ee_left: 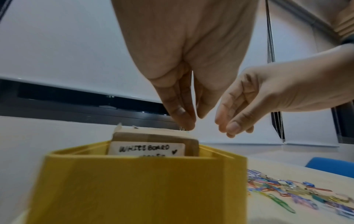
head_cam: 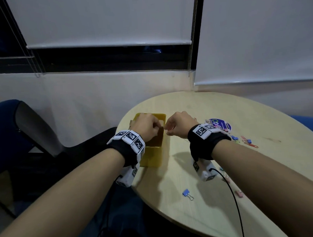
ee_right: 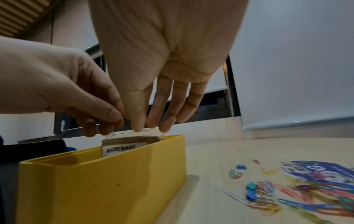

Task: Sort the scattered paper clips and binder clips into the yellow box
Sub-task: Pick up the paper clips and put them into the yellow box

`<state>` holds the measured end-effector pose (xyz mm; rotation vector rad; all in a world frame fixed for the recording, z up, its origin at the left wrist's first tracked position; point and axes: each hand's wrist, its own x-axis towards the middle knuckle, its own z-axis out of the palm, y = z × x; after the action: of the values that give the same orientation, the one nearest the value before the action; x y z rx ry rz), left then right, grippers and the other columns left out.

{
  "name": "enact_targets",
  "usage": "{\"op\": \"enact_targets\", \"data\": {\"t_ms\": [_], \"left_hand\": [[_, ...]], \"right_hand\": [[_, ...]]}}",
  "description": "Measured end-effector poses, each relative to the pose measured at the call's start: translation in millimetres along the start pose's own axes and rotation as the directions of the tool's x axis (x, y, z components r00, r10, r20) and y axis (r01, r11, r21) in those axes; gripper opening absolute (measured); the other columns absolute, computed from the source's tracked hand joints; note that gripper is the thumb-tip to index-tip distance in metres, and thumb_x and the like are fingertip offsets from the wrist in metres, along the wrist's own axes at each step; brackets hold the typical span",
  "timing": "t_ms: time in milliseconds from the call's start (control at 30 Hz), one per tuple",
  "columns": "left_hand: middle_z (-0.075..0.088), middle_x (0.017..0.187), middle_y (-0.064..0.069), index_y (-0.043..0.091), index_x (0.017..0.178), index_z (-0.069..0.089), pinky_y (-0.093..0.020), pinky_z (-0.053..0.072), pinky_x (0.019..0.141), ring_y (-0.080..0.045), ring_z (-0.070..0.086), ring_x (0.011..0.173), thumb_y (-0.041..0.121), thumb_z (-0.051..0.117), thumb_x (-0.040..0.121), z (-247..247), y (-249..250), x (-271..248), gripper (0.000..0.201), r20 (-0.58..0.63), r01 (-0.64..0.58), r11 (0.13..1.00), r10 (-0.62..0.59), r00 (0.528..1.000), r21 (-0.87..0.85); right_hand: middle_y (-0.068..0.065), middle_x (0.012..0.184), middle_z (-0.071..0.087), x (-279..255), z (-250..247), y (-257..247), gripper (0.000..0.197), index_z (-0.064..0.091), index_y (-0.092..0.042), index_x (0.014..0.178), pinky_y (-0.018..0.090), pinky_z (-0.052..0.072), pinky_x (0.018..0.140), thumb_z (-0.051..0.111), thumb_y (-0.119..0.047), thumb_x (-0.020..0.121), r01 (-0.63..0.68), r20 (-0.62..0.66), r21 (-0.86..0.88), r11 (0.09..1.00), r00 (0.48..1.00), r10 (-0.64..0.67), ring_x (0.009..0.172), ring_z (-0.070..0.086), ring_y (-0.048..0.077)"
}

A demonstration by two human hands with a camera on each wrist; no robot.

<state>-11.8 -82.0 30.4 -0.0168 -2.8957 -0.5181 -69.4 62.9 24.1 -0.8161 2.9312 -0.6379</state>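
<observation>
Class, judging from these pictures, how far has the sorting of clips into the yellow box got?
Barely begun. Done: nothing visibly sorted; the yellow plastic box shows only a brown card with a handwritten white label. In hand: the left hand pinches that card's top edge, and the right hand reaches toward it. Left: the coloured paper clips and a blue binder clip still lie scattered on the round wooden table.

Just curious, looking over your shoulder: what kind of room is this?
Probably an office or small meeting room: a round wooden table strewn with coloured paper clips, roller blinds over a dark window, and a blue office chair alongside.
</observation>
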Motion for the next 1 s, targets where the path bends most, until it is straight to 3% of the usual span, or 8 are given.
{"op": "enact_targets", "data": {"t_ms": [100, 233, 367, 467, 567, 700, 833, 1000], "left_hand": [[0.068, 0.111, 0.0, 0.018, 0.107, 0.073, -0.023, 0.04, 0.077, -0.02, 0.06, 0.105, 0.013, 0.053, 0.093, 12, 24, 3, 0.025, 0.013, -0.049, 0.999, 0.049, 0.999, -0.013], [0.07, 0.108, -0.006, 0.014, 0.105, 0.074, -0.031, 0.052, 0.086, -0.024, 0.062, 0.103, 0.009, 0.051, 0.091, 35, 54, 11, 0.027, 0.074, -0.098, 0.994, 0.101, 0.992, -0.039], [0.069, 0.11, -0.011, 0.015, 0.104, 0.074, -0.035, 0.054, 0.087, -0.029, 0.065, 0.096, 0.01, 0.052, 0.09, 64, 75, 22, 0.027, 0.14, -0.122, 0.993, 0.121, 0.983, -0.007], [0.064, 0.115, -0.013, 0.016, 0.109, 0.072, -0.04, 0.054, 0.088, -0.033, 0.063, 0.099, 0.009, 0.051, 0.091, 86, 84, 31, 0.028, 0.206, -0.091, 0.995, 0.079, 0.975, 0.048], [0.055, 0.122, -0.013, 0.014, 0.123, 0.062, -0.036, 0.05, 0.091, -0.034, 0.058, 0.107, 0.008, 0.048, 0.092, 108, 86, 41, 0.034, 0.298, -0.051, 0.99, 0.01, 0.955, 0.13], [0.057, 0.12, -0.014, 0.011, 0.126, 0.055, -0.039, 0.051, 0.09, -0.033, 0.059, 0.105, 0.009, 0.045, 0.09, 139, 79, 55, 0.037, 0.378, -0.021, 0.976, -0.064, 0.924, 0.215], [0.057, 0.118, -0.015, 0.006, 0.117, 0.055, -0.036, 0.047, 0.082, -0.032, 0.058, 0.105, 0.008, 0.044, 0.091, 157, 73, 68, 0.028, 0.372, 0.012, 0.953, -0.131, 0.919, 0.304], [0.046, 0.125, -0.015, 0.006, 0.124, 0.048, -0.038, 0.042, 0.092, -0.033, 0.05, 0.116, 0.011, 0.045, 0.092, 169, 66, 79, 0.032, 0.293, 0.109, 0.94, -0.209, 0.933, 0.324]], "right_hand": [[-0.002, 0.093, 0.073, -10, -8, 22, 0.015, 0.075, -0.024, 0.092, 0.034, 0.055, 0.085, 0.073, -0.02, 0.078, -0.065, -0.029, -0.013, 0.998, 0.997, 0.064, 0.09, 0.067, 0.017], [0.004, 0.098, 0.073, -27, -20, 61, 0.016, 0.075, -0.026, 0.088, 0.035, 0.055, 0.084, 0.065, -0.017, 0.079, -0.176, -0.094, -0.03, 0.984, 0.981, 0.172, 0.093, 0.067, 0.024], [0.004, 0.1, 0.072, -43, -30, 102, 0.02, 0.075, -0.024, 0.091, 0.029, 0.053, 0.072, 0.06, -0.014, 0.081, -0.313, -0.108, -0.095, 0.945, 0.947, 0.303, 0.09, 0.067, 0.027], [0.005, 0.098, 0.071, -51, -28, 127, 0.019, 0.074, -0.02, 0.095, 0.032, 0.054, 0.073, 0.059, -0.017, 0.084, -0.35, -0.074, -0.136, 0.927, 0.936, 0.343, 0.089, 0.066, 0.028], [0.006, 0.099, 0.072, -52, -17, 148, 0.022, 0.074, -0.017, 0.098, 0.037, 0.057, 0.08, 0.056, -0.014, 0.087, -0.333, 0.015, -0.158, 0.93, 0.94, 0.34, 0.091, 0.067, 0.026], [0.006, 0.119, 0.066, -41, 5, 162, 0.033, 0.068, -0.018, 0.114, 0.037, 0.054, 0.091, 0.052, -0.008, 0.088, -0.257, 0.172, -0.157, 0.954, 0.944, 0.282, 0.105, 0.064, 0.026], [0.009, 0.136, 0.054, -20, 24, 162, 0.039, 0.057, -0.017, 0.131, 0.039, 0.046, 0.101, 0.05, -0.009, 0.093, -0.152, 0.275, -0.206, 0.967, 0.939, 0.206, 0.121, 0.054, 0.028], [0.009, 0.138, 0.046, 1, 40, 159, 0.039, 0.049, -0.02, 0.136, 0.045, 0.044, 0.101, 0.044, -0.017, 0.098, 0.02, 0.287, -0.278, 0.96, 0.956, 0.064, 0.125, 0.047, 0.029]]}}
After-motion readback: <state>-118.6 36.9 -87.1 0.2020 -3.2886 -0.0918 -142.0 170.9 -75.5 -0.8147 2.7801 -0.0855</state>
